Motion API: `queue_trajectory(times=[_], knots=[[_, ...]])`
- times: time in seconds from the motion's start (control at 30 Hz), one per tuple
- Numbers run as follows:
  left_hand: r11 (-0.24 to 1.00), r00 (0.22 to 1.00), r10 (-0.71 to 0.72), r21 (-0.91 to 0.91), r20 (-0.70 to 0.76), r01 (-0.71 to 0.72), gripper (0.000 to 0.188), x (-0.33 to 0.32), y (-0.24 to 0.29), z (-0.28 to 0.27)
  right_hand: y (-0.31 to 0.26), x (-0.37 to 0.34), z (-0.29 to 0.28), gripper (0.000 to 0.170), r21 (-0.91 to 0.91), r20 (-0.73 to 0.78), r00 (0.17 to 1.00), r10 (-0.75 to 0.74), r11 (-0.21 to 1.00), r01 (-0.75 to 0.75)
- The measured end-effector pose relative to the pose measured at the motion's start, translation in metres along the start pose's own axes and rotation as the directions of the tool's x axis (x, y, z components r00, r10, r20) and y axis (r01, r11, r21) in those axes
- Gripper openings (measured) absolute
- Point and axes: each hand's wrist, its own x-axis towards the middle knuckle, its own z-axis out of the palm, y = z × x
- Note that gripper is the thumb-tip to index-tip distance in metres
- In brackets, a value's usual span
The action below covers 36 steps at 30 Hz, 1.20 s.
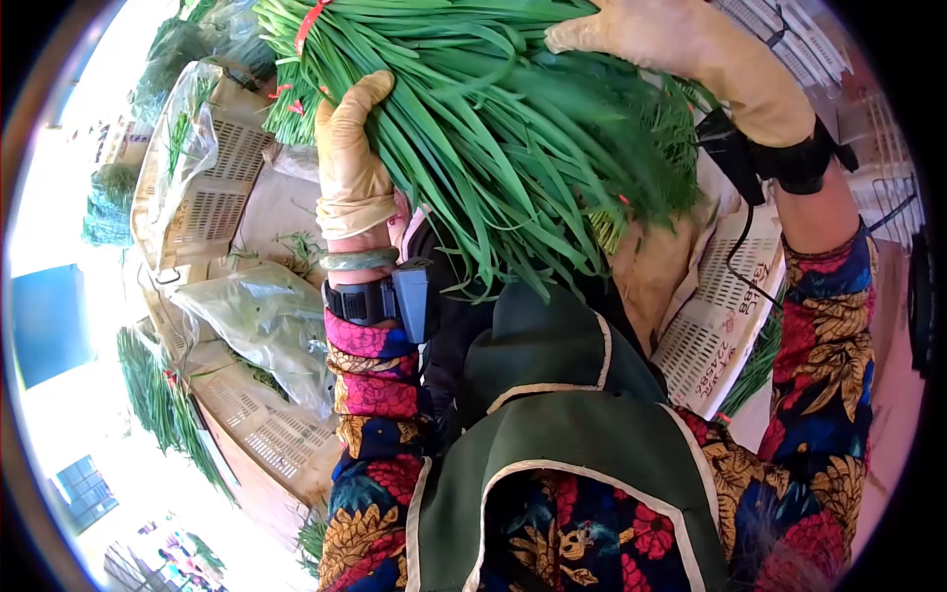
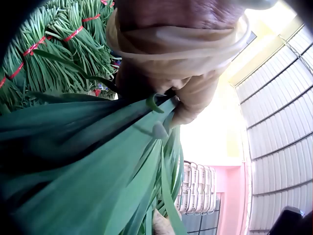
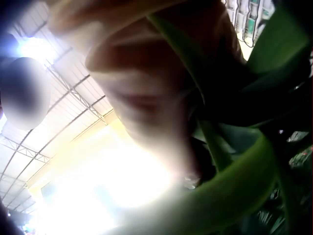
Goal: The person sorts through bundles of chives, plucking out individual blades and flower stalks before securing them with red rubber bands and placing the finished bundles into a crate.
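Observation:
A large bunch of garlic chives (image 1: pixel 473 118) spreads across the top middle of the head view, a red tie (image 1: pixel 312 22) around its upper left end. My gloved left hand (image 1: pixel 353 158) grips the bunch from the left, thumb over the leaves and fingers hidden beneath. In the left wrist view, long flat leaves (image 2: pixel 98 166) run out from under that glove. On the right, my gloved right hand (image 1: pixel 691 49) holds the bunch with its thumb lying along the leaves; the other fingers are hidden. The right wrist view shows this glove (image 3: pixel 142 98) blurred against the leaves.
Perforated tan crates (image 1: pixel 222 168) and clear plastic sheeting (image 1: pixel 266 326) stand on the left. More chives (image 1: pixel 158 395) lie beside them. A printed white crate (image 1: pixel 715 316) is at the right. Several red-tied bunches (image 2: pixel 63 44) lie stacked in the left wrist view.

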Motion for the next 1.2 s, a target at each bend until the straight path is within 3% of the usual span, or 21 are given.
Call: queue_trajectory(times=[0.07,0.17,0.2,0.3,0.33,0.43,0.47,0.6,0.7,0.73,0.8,0.83,0.9,0.93,1.03,1.07,1.1,1.2], knots=[[1.000,1.000,0.019,-0.008,0.002,-0.019,0.017,0.001,-0.002,-0.004,-0.006,-0.006,-0.004,0.062,-0.035,0.034,0.998,0.049,0.998,-0.048],[0.999,0.999,0.035,0.033,0.027,-0.036,0.016,0.000,-0.010,0.000,0.022,-0.023,0.014,0.070,-0.058,-0.038,0.999,0.029,0.998,-0.031],[0.997,0.998,0.042,0.059,0.039,-0.045,0.016,-0.001,-0.010,0.001,0.014,-0.030,0.009,0.080,0.033,0.067,0.985,0.158,0.986,-0.161],[0.994,0.998,0.065,0.086,0.012,-0.066,0.017,-0.003,-0.010,0.014,0.047,-0.060,0.032,0.071,0.096,-0.056,0.990,0.130,0.988,-0.124],[0.993,0.996,0.085,0.082,0.015,-0.086,0.021,-0.003,-0.010,0.019,0.043,-0.065,0.024,0.073,0.261,0.116,0.980,0.162,0.947,-0.187],[0.982,0.989,0.149,0.113,0.015,-0.149,0.028,-0.004,-0.013,0.032,0.026,-0.094,-0.003,0.074,0.174,0.209,0.951,0.229,0.948,-0.266],[0.976,0.986,0.166,0.139,0.027,-0.168,0.034,-0.003,-0.015,0.036,0.036,-0.104,0.002,0.080,0.219,0.030,0.971,0.236,0.946,-0.237],[0.950,0.962,0.257,0.159,0.097,-0.270,0.047,-0.005,-0.035,0.066,0.023,-0.122,-0.028,0.081,0.506,-0.213,0.829,0.517,0.784,-0.359],[0.876,0.948,0.292,0.362,0.127,-0.319,0.054,-0.016,-0.042,0.106,0.007,-0.141,-0.015,0.076,0.644,-0.388,0.763,0.518,0.744,-0.178],[0.801,0.906,0.356,0.424,0.229,-0.423,0.053,-0.023,-0.039,0.124,0.004,-0.140,-0.007,0.074,0.671,-0.451,0.750,0.483,0.738,-0.071],[0.743,0.861,0.372,0.444,0.347,-0.500,0.076,-0.034,-0.052,0.140,0.005,-0.128,0.018,0.071,0.699,-0.593,0.702,0.394,0.685,0.207],[0.714,0.833,0.378,0.446,0.403,-0.540,0.088,-0.040,-0.057,0.148,0.005,-0.126,0.023,0.069,0.692,-0.633,0.679,0.371,0.664,0.283],[0.618,0.761,0.375,0.469,0.530,-0.631,0.090,-0.050,-0.067,0.166,0.004,-0.115,0.035,0.066,0.681,-0.688,0.634,0.353,0.616,0.396],[0.357,0.657,0.400,0.551,0.639,-0.754,0.094,-0.053,-0.065,0.180,0.005,-0.115,0.037,0.065,0.668,-0.712,0.606,0.356,0.610,0.426],[0.236,0.529,0.362,0.473,0.768,-0.849,0.098,-0.063,-0.057,0.181,0.003,-0.133,0.041,0.061,0.621,-0.768,0.529,0.360,0.621,0.479],[0.076,0.429,0.379,0.434,0.820,-0.898,0.098,-0.063,-0.055,0.186,0.002,-0.144,0.037,0.060,0.604,-0.784,0.503,0.364,0.634,0.483],[0.044,0.390,0.397,0.407,0.831,-0.913,0.097,-0.065,-0.058,0.192,0.001,-0.152,0.033,0.058,0.586,-0.800,0.479,0.362,0.645,0.491],[0.146,0.457,0.262,0.434,0.850,-0.889,0.099,-0.084,-0.074,0.174,-0.002,-0.208,0.012,0.055,0.518,-0.849,0.392,0.354,0.703,0.487]])
